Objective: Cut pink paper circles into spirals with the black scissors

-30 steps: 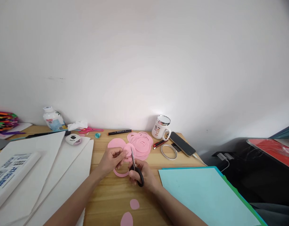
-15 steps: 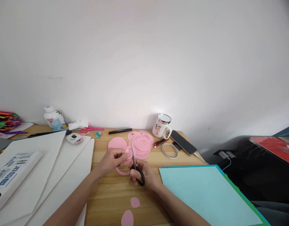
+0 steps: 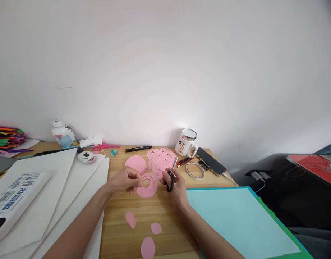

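My right hand [image 3: 175,181] is closed on scissors [image 3: 171,180] with black handles, their blades pointing up and away. My left hand [image 3: 127,180] is curled with fingers drawn together, at the left edge of a pink paper ring [image 3: 147,194]; whether anything is between the fingertips is hidden. Below that hand is a blurred pink paper piece [image 3: 130,219]. Two more cut pieces, a small pink oval [image 3: 156,228] and a larger pink oval [image 3: 147,247], lie nearer to me. Beyond my hands are a round pink stack [image 3: 135,163] and a heap of pink paper rings [image 3: 162,160].
Behind stand a white mug [image 3: 185,144] and a white bottle [image 3: 64,135]. A phone [image 3: 210,161], tape ring [image 3: 194,171] and black marker [image 3: 138,148] lie at the back. White sheets [image 3: 84,194] cover the left; light blue sheets [image 3: 240,223] lie right.
My hands have moved apart, the scissors going right and up, away from the paper. A blurred pink piece now shows below my left hand, and the pink ring between my hands is uncovered.
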Demonstrator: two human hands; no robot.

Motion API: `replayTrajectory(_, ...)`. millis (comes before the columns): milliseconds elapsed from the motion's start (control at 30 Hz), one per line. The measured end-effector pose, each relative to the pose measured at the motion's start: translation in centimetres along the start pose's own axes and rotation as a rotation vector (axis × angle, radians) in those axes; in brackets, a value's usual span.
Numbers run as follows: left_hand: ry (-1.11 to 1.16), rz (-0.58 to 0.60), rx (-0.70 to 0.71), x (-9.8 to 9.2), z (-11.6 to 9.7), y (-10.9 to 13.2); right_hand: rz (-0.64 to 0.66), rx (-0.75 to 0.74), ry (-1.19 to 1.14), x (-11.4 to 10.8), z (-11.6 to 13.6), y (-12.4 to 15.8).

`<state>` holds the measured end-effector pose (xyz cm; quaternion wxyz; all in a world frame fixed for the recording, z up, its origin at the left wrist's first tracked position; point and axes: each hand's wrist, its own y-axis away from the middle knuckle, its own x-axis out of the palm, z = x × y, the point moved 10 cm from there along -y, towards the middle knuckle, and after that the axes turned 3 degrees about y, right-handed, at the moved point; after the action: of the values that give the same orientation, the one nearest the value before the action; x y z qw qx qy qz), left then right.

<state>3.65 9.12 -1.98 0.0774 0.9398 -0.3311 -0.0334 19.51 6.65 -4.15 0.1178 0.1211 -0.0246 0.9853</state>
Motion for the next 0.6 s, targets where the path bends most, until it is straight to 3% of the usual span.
replayTrajectory(100,-0.113,-0.236,0.067,-1.9,-0.6,-0.3,-0.016,-0.004,0.063,-0.3,-0.1,0.0)
replayTrajectory(167,-0.220,-0.282,0.081,-1.9,-0.5,-0.5,-0.006,-0.004,0.089,-0.3,-0.1,0.0)
replayTrajectory(400,-0.662,-0.255,0.142,-0.3,-0.4,-0.7,0.029,0.036,0.110,0.1,-0.3,-0.1)
replayTrajectory(600,-0.730,-0.190,0.141,0.9,-0.1,-0.9,0.096,0.157,-0.079,1.2,-1.6,0.5)
